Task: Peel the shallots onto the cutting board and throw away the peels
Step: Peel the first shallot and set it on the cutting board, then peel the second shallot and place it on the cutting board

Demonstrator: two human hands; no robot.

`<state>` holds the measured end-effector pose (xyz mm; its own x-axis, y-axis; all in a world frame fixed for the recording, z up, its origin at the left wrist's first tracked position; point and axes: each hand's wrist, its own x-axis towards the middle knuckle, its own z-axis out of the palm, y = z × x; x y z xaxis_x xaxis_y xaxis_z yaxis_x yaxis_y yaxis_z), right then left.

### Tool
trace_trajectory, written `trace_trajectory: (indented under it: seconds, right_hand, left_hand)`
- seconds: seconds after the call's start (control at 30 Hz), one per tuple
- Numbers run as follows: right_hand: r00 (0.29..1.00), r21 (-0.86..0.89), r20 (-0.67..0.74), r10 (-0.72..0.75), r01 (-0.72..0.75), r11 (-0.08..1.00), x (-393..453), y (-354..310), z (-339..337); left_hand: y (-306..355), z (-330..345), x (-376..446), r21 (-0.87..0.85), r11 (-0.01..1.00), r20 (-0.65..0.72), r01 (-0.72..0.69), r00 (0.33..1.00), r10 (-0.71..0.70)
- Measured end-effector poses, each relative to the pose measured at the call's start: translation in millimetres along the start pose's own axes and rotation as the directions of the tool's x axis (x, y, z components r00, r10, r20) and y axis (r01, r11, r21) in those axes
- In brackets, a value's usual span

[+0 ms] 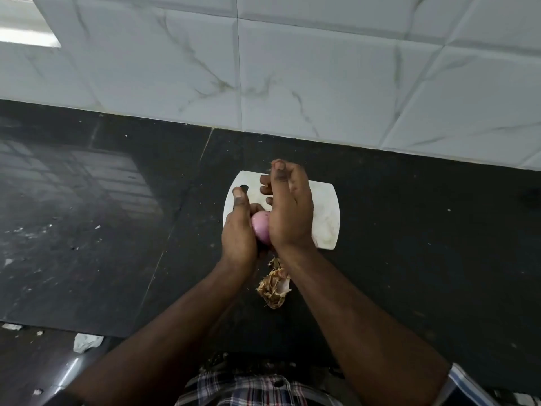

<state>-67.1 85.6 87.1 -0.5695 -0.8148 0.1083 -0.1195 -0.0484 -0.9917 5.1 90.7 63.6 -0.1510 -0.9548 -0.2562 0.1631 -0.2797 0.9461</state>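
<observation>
A peeled pink shallot (260, 228) sits between my two hands, just above the near left part of the white cutting board (325, 212). My left hand (238, 232) cups the shallot from the left, thumb pointing up. My right hand (288, 206) presses against the shallot's right side, its fingers curled above the board; whether they pinch a bit of skin is hidden. A heap of dry brown peels (274, 285) lies on the black counter just in front of the board, between my forearms.
The black stone counter (102, 215) carries small scraps of peel and crumbs on its left side. A white marble-tiled wall (292, 68) rises behind the board. A crumpled white scrap (86, 342) lies at the counter's near left edge.
</observation>
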Motion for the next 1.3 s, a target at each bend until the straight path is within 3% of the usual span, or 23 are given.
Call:
trace_trajectory:
  seconds: [0.13,0.27,0.4,0.5,0.73,0.83,0.93,1.03,1.13,1.3]
  right_hand:
    - [0.999,0.126,0.026,-0.023,0.019,0.992,-1,-2,1]
    - [0.978,0.296,0.003,0.21,-0.201,0.934,4,1,0]
    - [0.838,0.464,0.11,0.535,-0.519,0.718,8,13,-4]
    - [0.758,0.498,0.138,0.638,-0.61,0.616,9,21,-11]
    - [0.68,0.559,0.158,0.716,-0.659,0.503,23,40,-21]
    - [0.675,0.573,0.16,0.72,-0.658,0.489,29,47,-21]
    - [0.694,0.572,0.109,0.712,-0.629,0.526,36,56,-20]
    - [0.699,0.535,0.043,0.714,-0.619,0.575,44,65,-23]
    - [0.7,0.598,0.057,0.711,-0.595,0.538,53,72,-30]
    - [0.71,0.675,0.088,0.699,-0.558,0.482,68,72,-39]
  left_hand:
    - [2,3,6,0.068,0.995,-0.056,-0.067,0.996,0.071]
    - [-2,1,15,0.121,0.986,-0.06,-0.117,0.99,0.125]
    - [-14,-9,31,0.351,0.923,-0.062,-0.159,0.979,0.193]
    - [-14,-4,35,0.489,0.859,-0.045,-0.151,0.979,0.198]
    - [-18,-3,43,0.726,0.646,0.085,-0.237,0.963,0.257]
    - [-15,-4,44,0.815,0.547,0.083,-0.19,0.973,0.215]
    - [-14,-5,45,0.77,0.625,0.097,-0.125,0.992,0.079]
    - [-18,-7,50,0.696,0.702,0.229,-0.15,0.973,-0.019]
    - [-21,-12,58,0.72,0.669,0.366,-0.184,0.92,-0.14]
    - [-27,-8,73,0.75,0.635,0.318,-0.183,0.942,-0.104]
